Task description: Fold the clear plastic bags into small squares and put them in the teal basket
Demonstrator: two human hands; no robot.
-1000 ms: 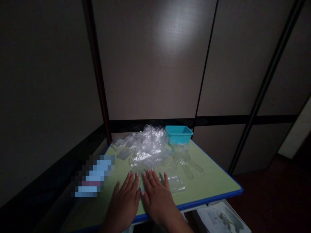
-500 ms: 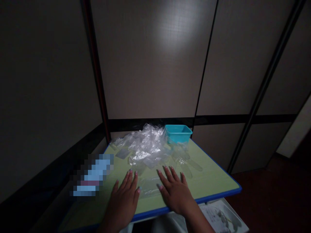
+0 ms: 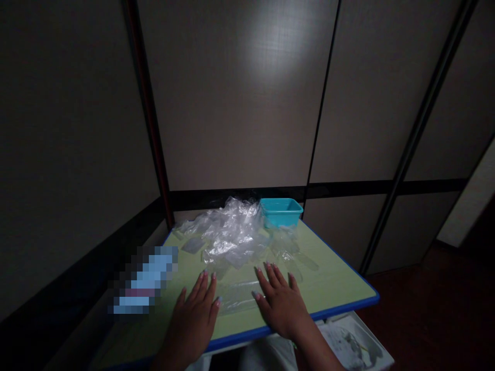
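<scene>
My left hand rests palm down near the table's front edge, fingers stretched out and holding nothing. Across from it, my right hand is also laid flat with its fingers spread. Between the two lies a flat clear plastic bag, its right side close to my right fingertips. Just beyond my hands is a crumpled heap of clear plastic. Thin transparent pieces shaped like disposable gloves lie to the right of the heap.
A turquoise plastic basin stands at the back of the green table, which has a blue rim. A pixelated blue item is at the left edge. Below the front right is an open white drawer. Dark cabinet panels rise behind.
The view has shifted slightly, so the table and its contents appear a little further left. My right hand has moved slightly rightward relative to the flat bag; both hands stay flat.
</scene>
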